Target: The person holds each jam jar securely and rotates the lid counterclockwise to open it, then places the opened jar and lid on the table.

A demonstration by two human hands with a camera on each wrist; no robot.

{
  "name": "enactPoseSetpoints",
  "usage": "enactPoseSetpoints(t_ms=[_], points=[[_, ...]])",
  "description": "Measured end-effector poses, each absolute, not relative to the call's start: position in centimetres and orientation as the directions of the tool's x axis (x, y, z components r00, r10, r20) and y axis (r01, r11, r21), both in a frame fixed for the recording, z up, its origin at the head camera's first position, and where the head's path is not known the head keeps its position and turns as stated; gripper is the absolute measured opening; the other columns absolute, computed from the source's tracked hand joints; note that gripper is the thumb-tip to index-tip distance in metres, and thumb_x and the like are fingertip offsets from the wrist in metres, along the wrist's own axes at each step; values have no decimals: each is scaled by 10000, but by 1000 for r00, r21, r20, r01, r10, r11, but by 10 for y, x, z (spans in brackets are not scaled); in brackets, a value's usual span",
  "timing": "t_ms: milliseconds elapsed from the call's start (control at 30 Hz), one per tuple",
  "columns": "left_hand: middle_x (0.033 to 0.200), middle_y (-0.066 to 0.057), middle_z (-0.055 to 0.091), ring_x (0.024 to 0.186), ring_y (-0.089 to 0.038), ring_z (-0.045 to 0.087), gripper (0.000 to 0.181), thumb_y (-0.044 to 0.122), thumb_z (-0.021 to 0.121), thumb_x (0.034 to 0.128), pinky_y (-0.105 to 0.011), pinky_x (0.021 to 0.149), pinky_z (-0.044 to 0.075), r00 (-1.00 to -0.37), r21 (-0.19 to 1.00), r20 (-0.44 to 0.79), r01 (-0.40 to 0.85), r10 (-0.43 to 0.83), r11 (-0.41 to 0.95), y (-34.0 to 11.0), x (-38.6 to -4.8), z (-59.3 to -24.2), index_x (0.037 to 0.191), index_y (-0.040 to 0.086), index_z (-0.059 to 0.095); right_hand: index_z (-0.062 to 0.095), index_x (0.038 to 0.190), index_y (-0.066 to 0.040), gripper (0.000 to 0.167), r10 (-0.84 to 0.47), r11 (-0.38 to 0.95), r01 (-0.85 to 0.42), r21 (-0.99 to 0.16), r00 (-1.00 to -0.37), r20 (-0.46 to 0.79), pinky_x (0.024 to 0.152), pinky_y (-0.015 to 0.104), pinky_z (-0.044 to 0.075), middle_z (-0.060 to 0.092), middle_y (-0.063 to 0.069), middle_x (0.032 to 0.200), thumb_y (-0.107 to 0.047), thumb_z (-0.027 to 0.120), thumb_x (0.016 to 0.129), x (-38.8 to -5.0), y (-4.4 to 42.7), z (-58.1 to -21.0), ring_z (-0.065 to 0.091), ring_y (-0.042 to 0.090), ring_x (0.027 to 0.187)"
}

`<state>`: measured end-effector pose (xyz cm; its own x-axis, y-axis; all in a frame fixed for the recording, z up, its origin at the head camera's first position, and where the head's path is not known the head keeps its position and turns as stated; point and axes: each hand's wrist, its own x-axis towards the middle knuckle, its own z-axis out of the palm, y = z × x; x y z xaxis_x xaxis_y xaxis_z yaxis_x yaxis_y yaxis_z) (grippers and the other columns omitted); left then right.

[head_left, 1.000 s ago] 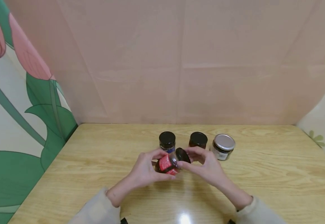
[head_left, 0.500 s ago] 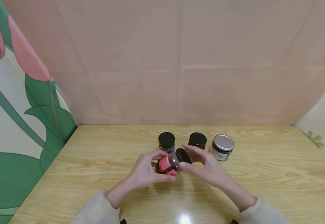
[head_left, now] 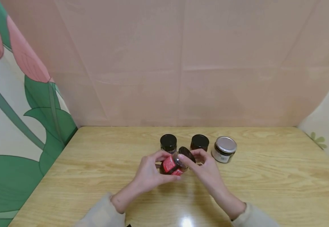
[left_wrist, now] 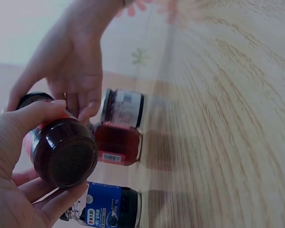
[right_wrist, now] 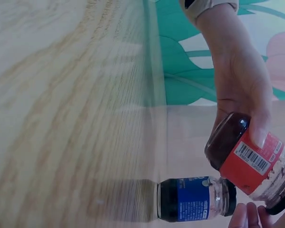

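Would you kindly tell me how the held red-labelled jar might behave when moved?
The red-labelled jar is probably heavy for its size, since dark contents show inside. It may be fragile, as its clear neck looks like glass. Its glossy base could be slippery.

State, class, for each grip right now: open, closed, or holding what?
Left grip: closed, holding the red-labelled jar.
Right grip: closed on that jar's black lid.

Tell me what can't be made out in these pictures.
Head view: label print on the held jar, too small to read.
Head view: lower part of the middle standing jar, hidden by the right hand.
Right wrist view: part of the held jar's lid, cut off by the picture's right edge.
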<state>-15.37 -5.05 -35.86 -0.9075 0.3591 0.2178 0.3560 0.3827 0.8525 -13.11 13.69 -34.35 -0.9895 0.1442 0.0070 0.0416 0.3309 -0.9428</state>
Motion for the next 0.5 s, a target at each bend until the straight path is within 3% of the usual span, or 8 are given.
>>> enactPoseSetpoints(t_ms=[233,367,500], points=[[1044,20,724,941,-122,664,539,242,907,611,-324,824,533,-897,855,235,375,375,359,-52,-153,-360,1081,180,651,622,1100,-26,359,67,218,-71,-973,-994,88,823,222,474,657,82,1046,-185,765,811,-130,138,-347,603,99,916],[1049,13,719,938,-130,666,542,252,902,618,-326,821,535,-883,863,219,374,415,341,-56,-154,-358,1092,168,652,587,1205,16,395,-76,155,-158,-975,-986,147,896,192,462,641,147,1168,-75,708,841,-129,144,-347,604,62,1023],[1090,-11,698,989,-154,651,579,274,896,630,-314,826,546,-874,894,153,321,460,313,-60,-155,-355,1134,135,646,537,1285,1,446,-203,137,-157,-978,-971,127,920,249,468,595,179,1257,-102,664,871,-128,151,-345,599,114,1076]])
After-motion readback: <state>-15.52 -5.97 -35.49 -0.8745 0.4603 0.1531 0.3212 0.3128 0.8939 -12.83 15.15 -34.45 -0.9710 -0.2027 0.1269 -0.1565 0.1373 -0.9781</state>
